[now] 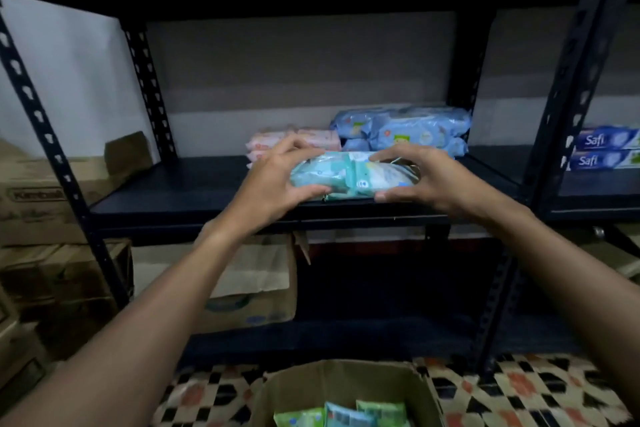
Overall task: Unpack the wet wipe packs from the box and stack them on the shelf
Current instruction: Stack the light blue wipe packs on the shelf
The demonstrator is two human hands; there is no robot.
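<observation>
Your left hand (pixel 277 180) and right hand (pixel 427 180) clamp the pack (pixel 349 175) by its ends. That likely sets it level at the shelf (pixel 173 192) front.

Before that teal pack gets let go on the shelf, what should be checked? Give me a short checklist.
1. Grip: the left hand and the right hand each hold one end of the teal pack: ok.
2. Pack's weight resting on the shelf: cannot tell; it is at the front edge.
3. Free space: bare shelf board to the pack's left: ok.
4. Pink packs and blue packs lie in steady stacks behind: ok.
5. More packs waiting in the box below: ok.
</observation>
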